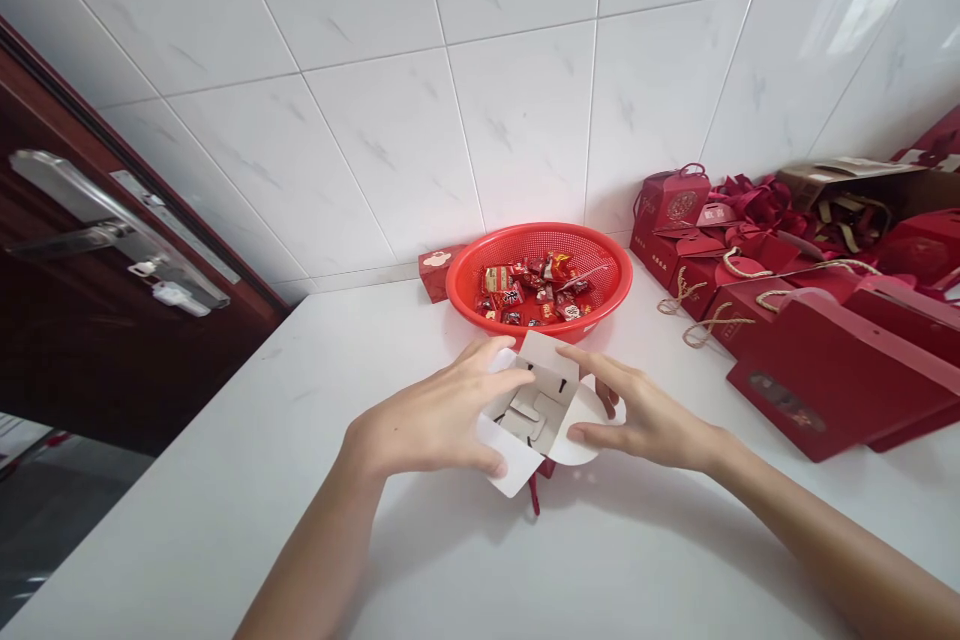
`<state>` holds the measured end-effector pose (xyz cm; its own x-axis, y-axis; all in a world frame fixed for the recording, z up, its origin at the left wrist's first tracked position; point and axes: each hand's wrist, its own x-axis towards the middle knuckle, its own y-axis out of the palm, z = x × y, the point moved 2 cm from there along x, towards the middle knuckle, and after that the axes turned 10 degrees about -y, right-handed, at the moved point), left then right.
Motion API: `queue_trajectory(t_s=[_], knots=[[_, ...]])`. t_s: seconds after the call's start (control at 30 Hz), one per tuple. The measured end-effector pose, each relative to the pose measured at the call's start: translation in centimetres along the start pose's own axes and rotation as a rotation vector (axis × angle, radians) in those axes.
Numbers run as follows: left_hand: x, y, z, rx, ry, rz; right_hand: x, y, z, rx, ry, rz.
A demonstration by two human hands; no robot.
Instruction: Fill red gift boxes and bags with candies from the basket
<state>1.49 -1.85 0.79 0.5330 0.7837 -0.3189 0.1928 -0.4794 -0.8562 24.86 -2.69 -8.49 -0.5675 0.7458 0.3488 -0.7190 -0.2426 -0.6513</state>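
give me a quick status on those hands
Left hand and right hand both on white card box, partly folded. Red mesh basket of wrapped sweets just behind, not in the way.

Held piece: the white folded paperboard box (521, 420) under my left hand (427, 420) and right hand (649, 415) feels like it looks, smooth matt card with clean-cut edges.
Basket: the round red plastic mesh basket (480, 270) by my fingertips is moulded and lightly glossy.
Sweets: the small red wrapped sweets (536, 285) in it have shiny printed wrappers.
Gift boxes: the red rectangular card gift boxes (840, 380) to my right are smooth, with a soft sheen.
Handles: their twisted tan cords (720, 325) look like rough natural twine.
Counter: the white countertop (225, 520) is smooth and faintly polished.
Wall: the white marbled wall tiles (450, 120) are glossy glazed ceramic.
Door: the dark red-brown wooden door (112, 390) is varnished, and its lever handle (67, 190) is brushed metal.
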Motion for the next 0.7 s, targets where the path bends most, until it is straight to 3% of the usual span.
queue_trajectory(t_s=[0.17, 0.47, 0.7], knots=[[0.2, 0.2, 0.4, 0.003, -0.055, 0.052, -0.2, 0.1, 0.6, 0.044, 0.102, -0.017], [-0.1, 0.5, 0.1, 0.014, -0.082, -0.005, -0.3, 1.2, 1.1, 0.168, 0.218, -0.010], [1.1, 0.1, 0.7, 0.041, 0.012, -0.046, -0.7, 1.5, 1.2, 0.017, 0.259, -0.071]])
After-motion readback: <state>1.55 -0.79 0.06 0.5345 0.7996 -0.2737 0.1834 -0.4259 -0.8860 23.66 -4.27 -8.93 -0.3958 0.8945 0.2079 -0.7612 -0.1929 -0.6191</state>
